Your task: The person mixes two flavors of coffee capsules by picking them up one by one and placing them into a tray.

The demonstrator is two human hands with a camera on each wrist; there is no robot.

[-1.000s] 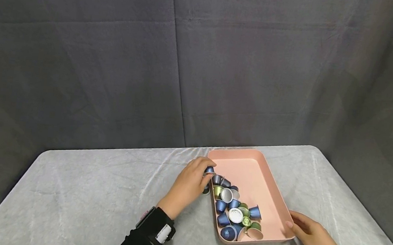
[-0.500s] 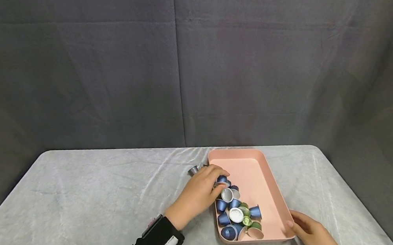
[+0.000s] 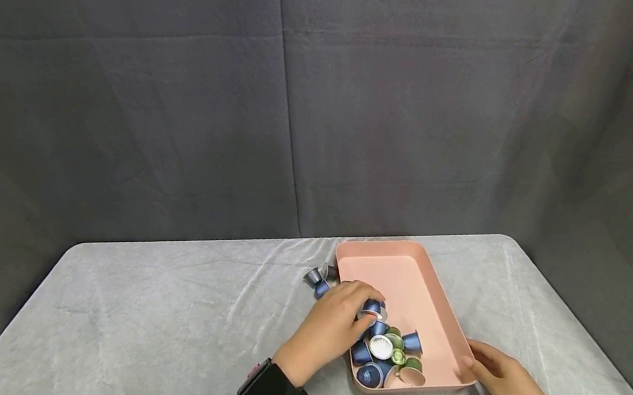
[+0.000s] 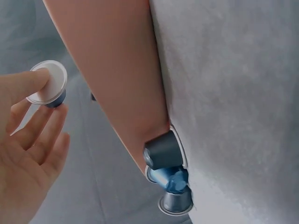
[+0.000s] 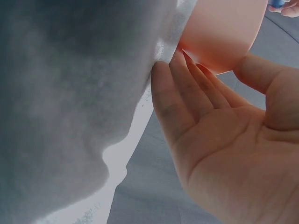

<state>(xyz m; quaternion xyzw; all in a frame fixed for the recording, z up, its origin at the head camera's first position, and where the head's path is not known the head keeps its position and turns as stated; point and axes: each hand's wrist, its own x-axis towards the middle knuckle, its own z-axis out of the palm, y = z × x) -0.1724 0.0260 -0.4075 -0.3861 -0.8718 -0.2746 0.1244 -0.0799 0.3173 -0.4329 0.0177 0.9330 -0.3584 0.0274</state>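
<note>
My left hand (image 3: 334,320) pinches a blue coffee capsule (image 4: 57,99) between thumb and fingers, over the left side of a pink tray (image 3: 443,311). In the left wrist view the thumb lies on the capsule's pale lid. Beneath and in front of this hand, several capsules lie heaped in the tray, among them a white-lidded one (image 3: 380,347), a green one (image 3: 398,357) and a blue one (image 3: 412,342). My right hand (image 3: 510,388) holds the tray's near right corner, thumb at the rim and fingers along the outside wall; some fingertips are hidden.
Outside the tray's left wall, a few loose capsules lie on the grey cloth-covered table (image 3: 167,323), one of them dark grey (image 4: 163,151). A dark grey curtain (image 3: 187,115) hangs behind the table and along its sides.
My left hand has moved right and nearer, from the tray's left edge to over the capsules, carrying the blue capsule. This uncovers the loose capsules. My right hand stays put.
</note>
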